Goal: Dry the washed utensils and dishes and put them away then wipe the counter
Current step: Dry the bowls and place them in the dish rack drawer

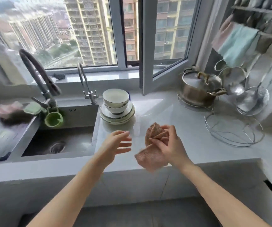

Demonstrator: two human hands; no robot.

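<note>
The pinkish-brown waffle-weave cloth [148, 157] sits just right of the frame's centre, above the front edge of the pale grey stone counter [181, 122]. The right hand [171, 146] has it clenched, fingers curled round a bunched wad. The left hand [115, 143] is beside it at centre frame, not touching it, fingers spread and relaxed, holding nothing.

The stack of white dark-rimmed bowls and plates [117, 110] stands upright above the left hand, just beside the steel sink [76, 112], two bowls nested mouth-up on several plates.

Risks, as I judge them:
- The stack is tall and close to the sink's edge. A one-handed lift of the top bowl could drag the bowl beneath it, or tip the pile toward the basin.
- Wet glaze may slip from bare fingers before the cloth gets under it.
- The cloth is wadded, so little of its surface is free for drying. It probably needs shaking out first.
- Its loose tail could catch a plate rim on a reach across.

The cloth's long axis runs nearly top to bottom in the frame. The bunched end points up toward the dishes and the flat tail hangs toward lower left, past the counter's edge.
</note>
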